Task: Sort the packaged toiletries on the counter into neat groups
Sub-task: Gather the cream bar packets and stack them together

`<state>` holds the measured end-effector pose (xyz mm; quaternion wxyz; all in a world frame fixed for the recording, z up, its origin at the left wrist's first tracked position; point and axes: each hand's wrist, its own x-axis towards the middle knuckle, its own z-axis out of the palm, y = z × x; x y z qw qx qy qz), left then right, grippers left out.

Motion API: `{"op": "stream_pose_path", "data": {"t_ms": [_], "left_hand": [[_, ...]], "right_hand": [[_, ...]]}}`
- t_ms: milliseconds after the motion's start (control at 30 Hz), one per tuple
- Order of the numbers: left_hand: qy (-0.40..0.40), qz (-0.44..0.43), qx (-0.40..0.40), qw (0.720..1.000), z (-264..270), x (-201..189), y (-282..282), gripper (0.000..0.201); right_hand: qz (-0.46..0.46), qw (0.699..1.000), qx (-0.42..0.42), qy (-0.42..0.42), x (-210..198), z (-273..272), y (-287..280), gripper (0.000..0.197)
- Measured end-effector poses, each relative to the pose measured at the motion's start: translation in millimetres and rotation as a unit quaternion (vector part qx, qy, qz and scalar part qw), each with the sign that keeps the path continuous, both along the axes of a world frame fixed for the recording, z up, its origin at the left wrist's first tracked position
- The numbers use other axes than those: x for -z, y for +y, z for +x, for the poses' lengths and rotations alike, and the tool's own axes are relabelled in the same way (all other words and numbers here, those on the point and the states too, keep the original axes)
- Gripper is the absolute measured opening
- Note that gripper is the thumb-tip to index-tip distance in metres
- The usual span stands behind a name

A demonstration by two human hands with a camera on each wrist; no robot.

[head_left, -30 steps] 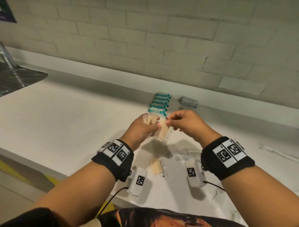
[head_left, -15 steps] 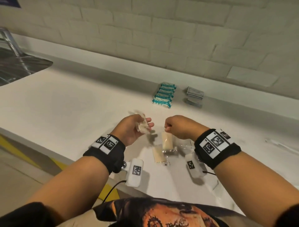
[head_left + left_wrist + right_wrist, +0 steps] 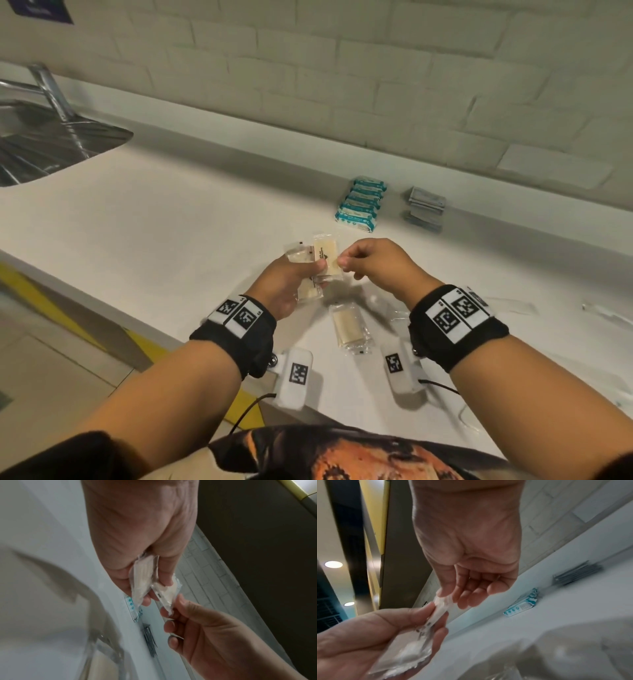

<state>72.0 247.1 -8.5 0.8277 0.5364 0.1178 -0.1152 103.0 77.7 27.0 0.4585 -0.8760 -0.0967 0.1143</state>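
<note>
My left hand (image 3: pixel 313 270) grips a small stack of clear-wrapped beige packets (image 3: pixel 301 257) above the white counter (image 3: pixel 171 240). My right hand (image 3: pixel 342 262) pinches the edge of one more beige packet (image 3: pixel 327 257) and holds it against that stack. In the left wrist view the held packets (image 3: pixel 142 580) sit between my left thumb and fingers, and my right hand (image 3: pixel 173 609) nips the outer packet (image 3: pixel 167 596). The right wrist view shows my right hand (image 3: pixel 448 597) pinching the wrapper (image 3: pixel 441 605) over my left hand (image 3: pixel 435 616). Another beige packet (image 3: pixel 347 325) lies on the counter below my hands.
A row of teal packets (image 3: pixel 361 204) and a stack of grey sachets (image 3: pixel 424 205) sit near the back ledge. Thin clear-wrapped items (image 3: pixel 507 305) lie at the right. A steel sink (image 3: pixel 51 144) is at the far left. The counter's front edge runs under my wrists.
My right hand has lifted a beige packet off the counter and brought it up to the stack in my left hand. One packet fewer lies on the counter.
</note>
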Motion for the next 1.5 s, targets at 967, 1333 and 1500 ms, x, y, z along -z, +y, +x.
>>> {"op": "stream_pose_path", "data": {"t_ms": [967,1333,1500], "left_hand": [[-0.046,0.008,0.027,0.999,12,-7,-13,0.007],[0.112,-0.126,-0.012,0.986,15,0,8,0.024],[0.078,-0.098,-0.005,0.992,16,6,13,0.034]], "right_hand": [[-0.061,0.998,0.025,-0.020,-24,9,-36,0.012],[-0.289,0.944,-0.157,0.019,-1,4,2,0.011],[-0.338,0.930,-0.145,-0.004,7,9,7,0.028]]}}
